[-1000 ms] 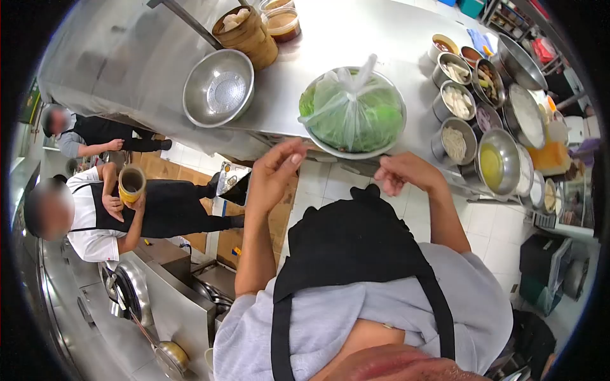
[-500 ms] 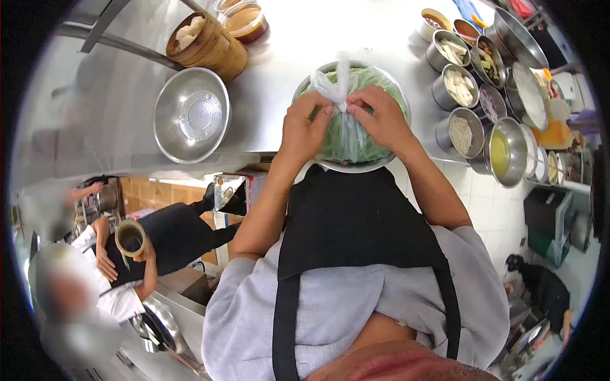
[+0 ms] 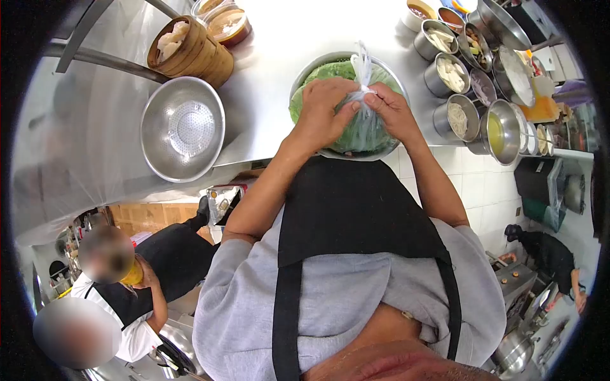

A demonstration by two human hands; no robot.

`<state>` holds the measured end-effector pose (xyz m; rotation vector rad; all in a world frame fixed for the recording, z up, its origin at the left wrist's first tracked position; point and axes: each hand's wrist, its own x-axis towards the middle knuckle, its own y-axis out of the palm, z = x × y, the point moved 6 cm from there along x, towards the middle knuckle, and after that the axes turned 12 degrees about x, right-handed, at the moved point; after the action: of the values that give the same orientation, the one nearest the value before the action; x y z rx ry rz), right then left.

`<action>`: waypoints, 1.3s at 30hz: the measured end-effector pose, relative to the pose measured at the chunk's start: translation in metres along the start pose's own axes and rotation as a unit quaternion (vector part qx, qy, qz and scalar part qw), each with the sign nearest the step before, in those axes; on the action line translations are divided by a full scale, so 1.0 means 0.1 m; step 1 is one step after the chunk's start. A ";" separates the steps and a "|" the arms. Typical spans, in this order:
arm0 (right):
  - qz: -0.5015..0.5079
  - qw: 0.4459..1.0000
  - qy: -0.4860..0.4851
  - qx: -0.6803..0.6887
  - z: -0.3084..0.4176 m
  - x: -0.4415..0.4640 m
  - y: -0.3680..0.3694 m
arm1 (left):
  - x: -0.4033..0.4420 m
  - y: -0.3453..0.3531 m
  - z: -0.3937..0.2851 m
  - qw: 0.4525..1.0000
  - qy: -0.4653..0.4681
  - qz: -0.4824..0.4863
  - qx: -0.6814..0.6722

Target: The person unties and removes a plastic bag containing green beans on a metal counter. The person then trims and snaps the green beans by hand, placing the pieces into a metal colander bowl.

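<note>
A clear plastic bag [image 3: 363, 132] of green leafy vegetables sits in a round metal bowl [image 3: 395, 71] at the counter's front edge. Its neck is gathered and twisted, with the loose end standing up. My left hand [image 3: 325, 113] is closed at the left side of the neck, thumb toward the gathered plastic. From the right, my right hand [image 3: 393, 113] pinches the neck between thumb and fingers. Some green leaves [image 3: 297, 105] show at the bowl's left rim. The contents deeper in the bag are hidden.
On the left stand a metal colander [image 3: 152, 130], a bamboo steamer [image 3: 219, 66] and plastic tubs of sauce [image 3: 230, 26]. Metal pots of ingredients [image 3: 448, 73] and a bowl of yellow liquid [image 3: 502, 136] line the right. Co-workers [image 3: 171, 254] [image 3: 549, 257] stand on both sides.
The bag's neck has tilted right and its loose end fans upward. My left hand has turned over, with its back now facing up. The co-worker at left has raised the container toward the face.
</note>
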<state>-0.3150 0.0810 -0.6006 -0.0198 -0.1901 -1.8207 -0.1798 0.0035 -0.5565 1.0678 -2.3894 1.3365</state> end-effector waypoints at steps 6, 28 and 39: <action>0.001 0.999 0.031 -0.016 -0.10 0.08 -0.15 | 0.04 0.04 0.06 0.999 -0.043 -0.015 0.027; 0.021 0.995 -0.097 -0.030 0.02 0.38 -0.28 | 0.60 0.22 -0.06 0.972 -0.058 0.148 0.171; 0.092 0.991 -0.099 0.011 0.01 0.52 -0.23 | 0.70 0.07 0.01 0.974 -0.122 0.160 0.100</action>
<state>-0.3511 0.0369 -0.5962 -0.1971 -0.3384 -1.6306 -0.2346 -0.0293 -0.5274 0.9752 -2.7478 1.6680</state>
